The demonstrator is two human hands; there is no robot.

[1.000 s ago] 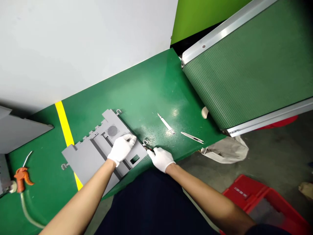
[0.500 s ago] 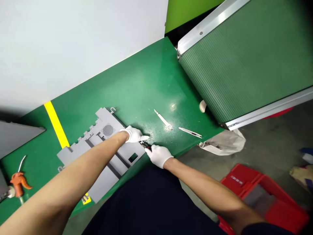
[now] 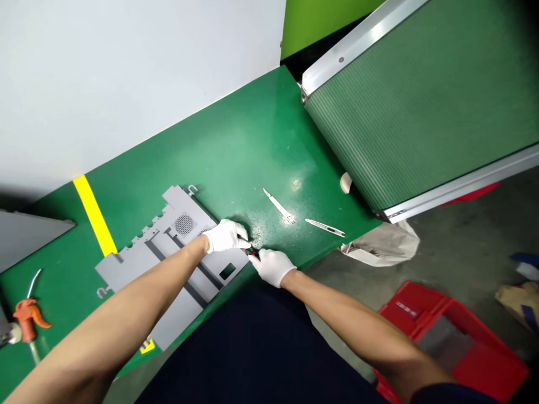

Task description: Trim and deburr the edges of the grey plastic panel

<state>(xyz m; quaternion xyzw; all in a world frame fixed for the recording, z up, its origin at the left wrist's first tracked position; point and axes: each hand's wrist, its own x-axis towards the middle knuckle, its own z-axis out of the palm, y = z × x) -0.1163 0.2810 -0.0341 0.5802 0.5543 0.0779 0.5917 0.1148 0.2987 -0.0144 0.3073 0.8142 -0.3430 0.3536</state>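
Note:
A grey moulded panel (image 3: 177,303) with slots, a round vent grille and a notched far edge lies on the green table, close to my body. My white-gloved left hand (image 3: 227,235) is over its right edge, fingers bent and drawn together near the corner; what they pinch is hidden. In my white-gloved right hand (image 3: 274,267) is a small black pair of nippers (image 3: 252,252) with a touch of red, its tip at that corner beside my left fingertips. Dark crumbs lie on the table just beyond. A white craft knife (image 3: 278,206) and tweezers (image 3: 324,226) rest to the right.
A ribbed green conveyor belt (image 3: 421,112) borders the table's right end. An orange air gun (image 3: 27,317) lies at the left, below a yellow tape strip (image 3: 95,216). A pale bag (image 3: 385,247) hangs at the table edge; a red crate (image 3: 455,342) stands on the floor.
My left hand's outstretched index finger has bent in, and its fingers have come down and together beside the nippers' tip. My right hand stays nearly in place. The view shifted slightly.

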